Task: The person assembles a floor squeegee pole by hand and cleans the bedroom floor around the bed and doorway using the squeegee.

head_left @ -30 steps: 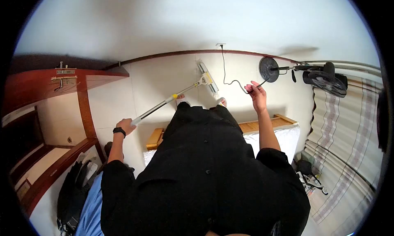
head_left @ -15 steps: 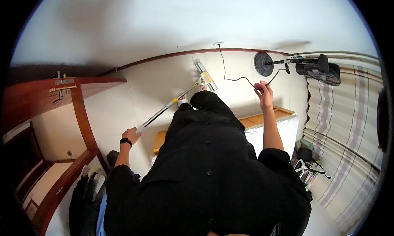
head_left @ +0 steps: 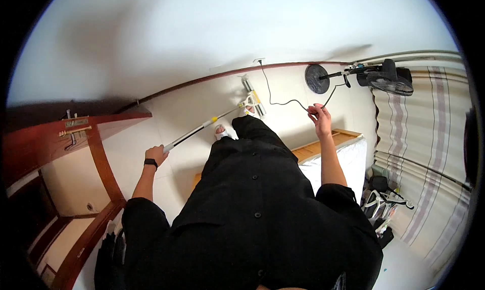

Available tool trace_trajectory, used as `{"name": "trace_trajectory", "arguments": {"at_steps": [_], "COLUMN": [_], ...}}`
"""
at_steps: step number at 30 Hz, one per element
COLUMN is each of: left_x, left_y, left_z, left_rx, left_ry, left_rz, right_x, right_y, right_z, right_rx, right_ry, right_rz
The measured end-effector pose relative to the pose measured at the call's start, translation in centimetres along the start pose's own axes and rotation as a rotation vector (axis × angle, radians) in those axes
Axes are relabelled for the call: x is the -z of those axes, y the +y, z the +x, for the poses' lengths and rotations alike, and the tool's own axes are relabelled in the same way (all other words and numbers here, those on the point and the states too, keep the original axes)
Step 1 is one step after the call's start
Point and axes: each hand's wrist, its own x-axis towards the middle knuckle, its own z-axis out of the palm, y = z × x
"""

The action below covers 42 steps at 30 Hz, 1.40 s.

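Note:
My left hand [head_left: 157,154], with a black watch on the wrist, is closed around the upper end of a mop's pole [head_left: 192,134]. The pole slants down and away to a wide mop head [head_left: 255,100] on the floor, in front of my feet. In my right hand [head_left: 321,123], raised on the other side, the fingers pinch a black power cord [head_left: 270,93]. From the fingers, one stretch of cord runs to a plug at a wall socket [head_left: 258,61], and the other rises to a black standing fan [head_left: 389,81] with a round base [head_left: 317,79].
My foot in a white slipper [head_left: 221,132] stands beside the pole. A wooden bed frame [head_left: 313,148] with a white cover lies at the right, near striped curtains [head_left: 404,118]. White hangers [head_left: 376,199] and clutter sit below them. A reddish wooden door [head_left: 55,133] stands at the left.
My left hand has shifted slightly forward with the pole, which now lies at a flatter slant. One slippered foot shows more fully. My right hand keeps its pinch on the cord.

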Motion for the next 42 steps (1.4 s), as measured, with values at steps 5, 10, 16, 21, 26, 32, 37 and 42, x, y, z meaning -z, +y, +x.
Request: {"name": "trace_trajectory", "arguments": {"at_steps": [5,10,16,21,26,32,37,42], "left_x": [2.0,4.8,9.0,9.0,9.9,12.7,14.9,11.1], "left_y": [4.0,8.4,14.1,21.2,28.1,32.9,32.5,27.3], "left_z": [6.5,12.9,16.2,20.1,24.1,28.7,30.5,29.5], "left_rx": [-0.051,-0.089,-0.091,-0.154,-0.184,-0.178,-0.187,-0.161], "left_ry": [0.022,0.046,0.016,0.051,0.047,0.044,-0.035,-0.131], "left_rz": [0.024,0.002,0.103,-0.031,-0.019,-0.031,0.012,0.084], "right_x": [0.5,1.1,1.8,2.8,5.4,7.7,8.2,7.2], "right_y": [-0.1,-0.5,-1.2,-2.7,-3.4,-4.4,-3.5,-3.6], "right_z": [-0.1,-0.2,0.2,1.7,2.8,4.5,4.6,3.5], "right_rx": [0.002,-0.026,-0.031,-0.028,-0.002,0.075,0.036,0.024], "right_ry": [0.021,0.001,-0.018,-0.095,-0.061,-0.037,-0.019,-0.044], "right_rz": [-0.004,-0.08,-0.14,-0.138,-0.157,-0.154,-0.123,-0.186]}}
